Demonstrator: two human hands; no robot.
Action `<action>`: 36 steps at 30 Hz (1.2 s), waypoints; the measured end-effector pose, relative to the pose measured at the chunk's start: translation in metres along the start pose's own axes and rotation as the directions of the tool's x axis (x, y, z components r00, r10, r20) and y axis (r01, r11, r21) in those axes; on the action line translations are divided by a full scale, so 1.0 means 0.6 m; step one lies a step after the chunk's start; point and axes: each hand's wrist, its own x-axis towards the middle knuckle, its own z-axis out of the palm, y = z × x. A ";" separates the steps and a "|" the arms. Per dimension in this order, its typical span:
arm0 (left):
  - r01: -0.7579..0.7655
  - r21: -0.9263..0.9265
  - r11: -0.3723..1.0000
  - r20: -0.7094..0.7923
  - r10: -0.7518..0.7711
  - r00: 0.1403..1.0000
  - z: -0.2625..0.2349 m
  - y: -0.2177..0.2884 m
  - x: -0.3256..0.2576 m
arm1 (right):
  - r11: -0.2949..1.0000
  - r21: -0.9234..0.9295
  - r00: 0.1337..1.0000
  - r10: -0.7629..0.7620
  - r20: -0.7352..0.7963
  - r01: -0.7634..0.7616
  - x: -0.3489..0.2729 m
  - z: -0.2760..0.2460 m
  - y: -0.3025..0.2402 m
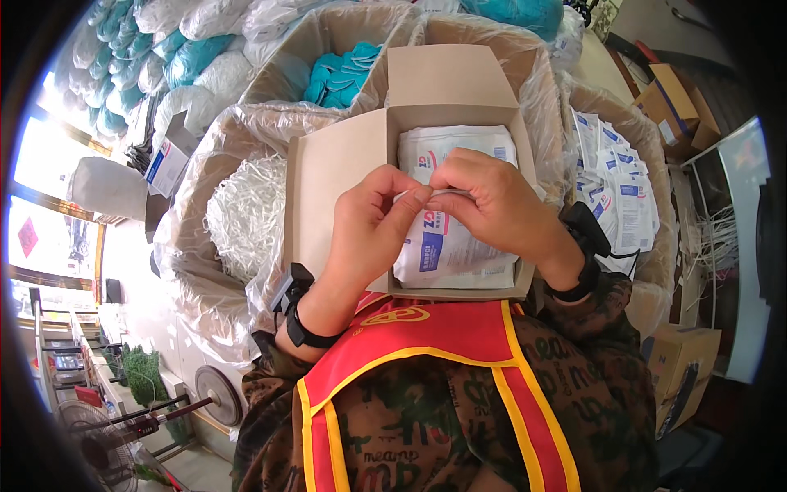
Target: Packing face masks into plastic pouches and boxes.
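My left hand (370, 220) and my right hand (496, 201) meet over an open cardboard box (336, 176). Thumbs and fingertips of both are closed in a pinch on a thin whitish piece (447, 193), seen nearly edge-on. The fingers cover most of it, so its kind cannot be told. Below the hands, flat white packets (459, 250) with blue and pink print fill the box. One box flap is folded out to the left, another stands up at the far side.
Plastic-lined cartons surround the box: white strips (246, 217) at left, teal pieces (340, 75) at far left, printed packets (619, 184) at right. Filled bags (197, 57) are piled behind. A fan (98, 443) stands at lower left, a carton (682, 373) at lower right.
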 end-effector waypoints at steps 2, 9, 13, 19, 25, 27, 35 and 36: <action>0.044 -0.134 0.990 -0.028 -0.048 0.998 -0.002 -0.008 -0.003 | 1.000 -0.012 0.998 -0.022 -0.056 0.022 0.000 0.007 -0.009; 0.155 -0.576 0.802 -0.062 -0.233 0.971 0.003 -0.024 0.005 | 0.927 -0.252 0.952 -0.301 -0.062 0.277 -0.013 0.022 -0.032; 0.107 -0.243 0.964 -0.241 -0.167 0.956 -0.027 -0.050 0.023 | 0.938 -0.168 0.952 -0.306 0.003 0.302 -0.043 0.006 -0.084; -0.063 0.319 0.946 -0.358 0.182 0.916 -0.038 -0.080 0.052 | 0.978 -0.008 0.976 -0.207 -0.061 0.207 -0.074 -0.032 -0.112; -0.559 0.504 0.658 0.080 0.609 0.789 -0.024 0.002 0.015 | 0.986 -0.123 0.967 -0.134 -0.216 0.109 -0.049 -0.047 -0.087; -0.504 0.266 0.822 0.225 0.455 0.861 -0.034 0.021 -0.012 | 0.982 -0.131 0.971 -0.158 -0.182 0.135 -0.043 -0.042 -0.079; -0.325 0.183 0.928 0.375 0.239 0.896 -0.013 0.023 -0.043 | 0.985 -0.143 0.982 -0.114 -0.148 0.093 -0.041 -0.011 -0.065; -0.307 0.169 0.937 0.366 0.229 0.902 -0.008 0.019 -0.043 | 0.989 -0.117 0.983 -0.105 -0.149 0.088 -0.041 -0.008 -0.065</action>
